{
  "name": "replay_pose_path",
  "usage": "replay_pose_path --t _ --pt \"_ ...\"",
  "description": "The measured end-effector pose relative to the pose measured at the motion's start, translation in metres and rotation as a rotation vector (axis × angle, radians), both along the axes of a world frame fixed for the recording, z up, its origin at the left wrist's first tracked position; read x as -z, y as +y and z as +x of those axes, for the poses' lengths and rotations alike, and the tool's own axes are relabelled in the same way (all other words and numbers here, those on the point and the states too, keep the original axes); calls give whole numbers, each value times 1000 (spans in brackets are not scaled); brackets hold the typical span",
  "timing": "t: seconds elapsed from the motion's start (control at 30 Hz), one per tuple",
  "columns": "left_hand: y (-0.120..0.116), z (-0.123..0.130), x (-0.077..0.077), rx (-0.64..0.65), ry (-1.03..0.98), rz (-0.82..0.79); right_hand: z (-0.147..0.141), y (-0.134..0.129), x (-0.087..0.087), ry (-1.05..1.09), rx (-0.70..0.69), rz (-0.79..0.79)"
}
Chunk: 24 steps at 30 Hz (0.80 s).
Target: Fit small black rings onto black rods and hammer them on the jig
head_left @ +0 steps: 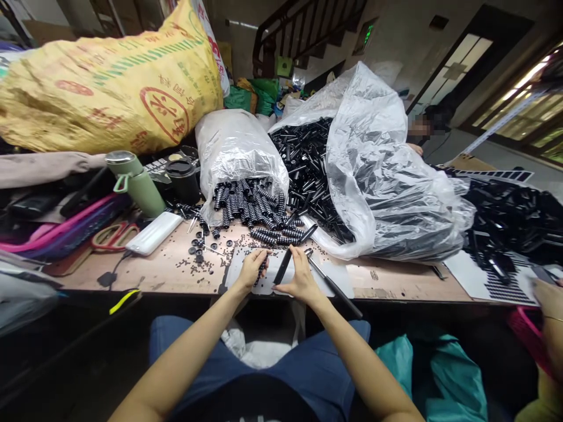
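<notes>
My left hand point(251, 271) is closed around a black ridged cylinder point(263, 265), partly hidden by the fingers. In my right hand point(303, 274), thumb and fingers grip a slim black handle-like piece point(283, 266), tilted over the work sheet. Both hands are above a pale sheet point(237, 262) at the table's front edge. To the right of my right hand lies a metal-shafted tool point(335, 287) with a long black grip. Just beyond my hands, several black ridged cylinders with pale dots point(266, 236) lie before a clear plastic bag point(240, 140) filled with more.
A big plastic bag point(373, 170) spills black pieces point(303, 158). Left are scissors point(115, 235), a white power bank point(153, 233), a green bottle point(136, 184) and a yellow sack point(109, 94). Tiny black bits point(193, 271) litter the table. Another person's hand point(549, 299) is at right.
</notes>
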State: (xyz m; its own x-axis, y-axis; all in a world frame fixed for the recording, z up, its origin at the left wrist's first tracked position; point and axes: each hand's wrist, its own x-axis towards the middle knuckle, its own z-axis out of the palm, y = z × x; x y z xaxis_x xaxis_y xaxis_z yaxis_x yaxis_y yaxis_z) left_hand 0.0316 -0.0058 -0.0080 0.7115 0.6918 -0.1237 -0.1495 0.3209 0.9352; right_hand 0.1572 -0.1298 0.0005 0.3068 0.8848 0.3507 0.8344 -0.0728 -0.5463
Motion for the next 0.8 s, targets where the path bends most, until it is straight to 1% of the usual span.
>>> replay_pose_path --t 0.07,0.17,0.27,0.33,0.47,0.63,0.73,0.8 --pt "-2 -2 -4 4 0 -47 -6 -6 -5 62 -44 30" --pt "-7 -1 -15 16 -4 -135 -16 -7 -18 97 -169 99" --pt "-12 2 -26 -60 3 -188 -23 -2 -27 121 -286 127" --pt "-15 3 -32 -73 34 -232 -24 2 -29 149 -320 125" --pt "-23 4 -40 -18 122 -336 -25 2 -24 212 -311 81" --pt "-23 8 -46 46 214 -358 -28 -1 -15 268 -211 55" --pt "-22 12 -44 60 285 -374 -29 -2 -11 309 -172 32" --pt "-25 15 -37 57 333 -371 -29 -2 -7 319 -158 8"
